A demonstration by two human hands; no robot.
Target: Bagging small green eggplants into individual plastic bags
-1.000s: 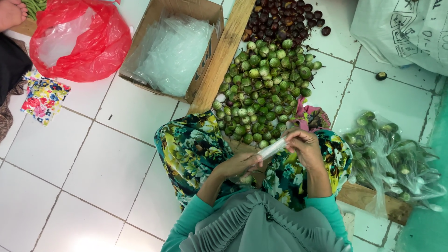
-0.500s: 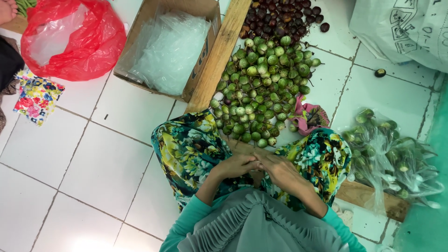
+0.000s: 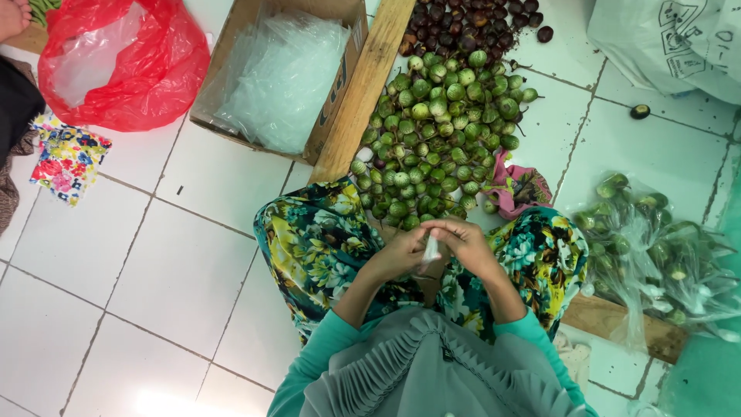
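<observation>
Hands meet at centre frame over the lap: left hand [image 3: 397, 255] and right hand [image 3: 467, 243] both pinch a small clear plastic bag [image 3: 430, 249], fingertips clenched on its top edge, the bag hanging between them. It looks flat; whether the mouth is already parted cannot be told at this size.

Judgement on the step: this reads as opening a bag for filling. To do it well, each hand should keep one film layer only, thumb and forefinger rubbing in opposite directions to split the mouth, not pulling outward, since thin film tears or stretches easily. The bag is best held above the floral skirt [image 3: 324, 247] so it cannot snag in the folds.

Outward from the grip: pile of small green round eggplants [image 3: 440, 131] lies on the white tile floor [image 3: 154, 255] just above the hands, within easy reach. Wooden plank [image 3: 367, 85] runs diagonally along the pile's left side. Dark purple fruits [image 3: 471, 23] sit at the top, touching the green pile's upper edge. Cardboard box [image 3: 340, 100] of spare clear bags is upper left of centre, beside the plank. Red plastic bag [image 3: 123, 62] is at far upper left. Filled clear bags of eggplants [image 3: 656, 247] lie at right. Pink cloth [image 3: 517, 189] lies by the pile's lower right.
</observation>
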